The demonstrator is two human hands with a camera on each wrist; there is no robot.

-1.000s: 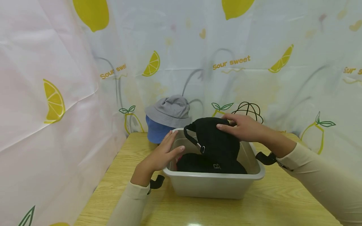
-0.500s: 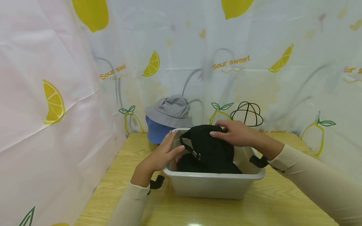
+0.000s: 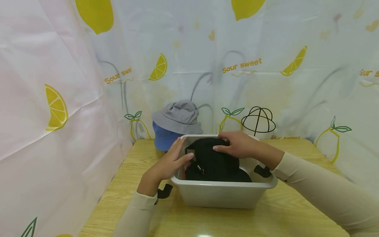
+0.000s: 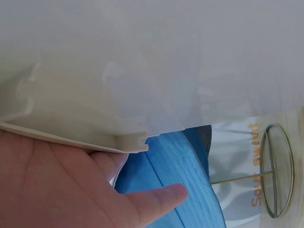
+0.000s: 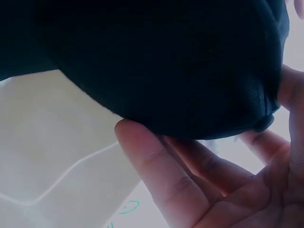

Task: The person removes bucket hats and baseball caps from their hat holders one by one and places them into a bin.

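My right hand [image 3: 240,144] pinches the crown of a black cap [image 3: 214,158], with the thumb in front and the fingers behind. That cap is down inside a pale grey plastic tub [image 3: 219,194], its buckled strap toward the left. More black fabric [image 3: 245,176] lies beneath it, and a bit of red shows at the tub's left. My left hand [image 3: 165,163] rests on the tub's left rim, fingers fairly straight and thumb over the inside. In the right wrist view the black cap [image 5: 166,66] fills the top, with fingertips at its edge.
Behind the tub at the left, a grey bucket hat [image 3: 179,113] sits on top of a blue hat [image 3: 164,136]. A black wire hat stand [image 3: 259,121] stands behind at the right. The wood-look table [image 3: 127,197] meets lemon-print cloth at the left and back.
The right hand has lowered the black cap deeper into the tub and shifted it left. The emblem on the lower black fabric is now covered. The left hand has stayed still.
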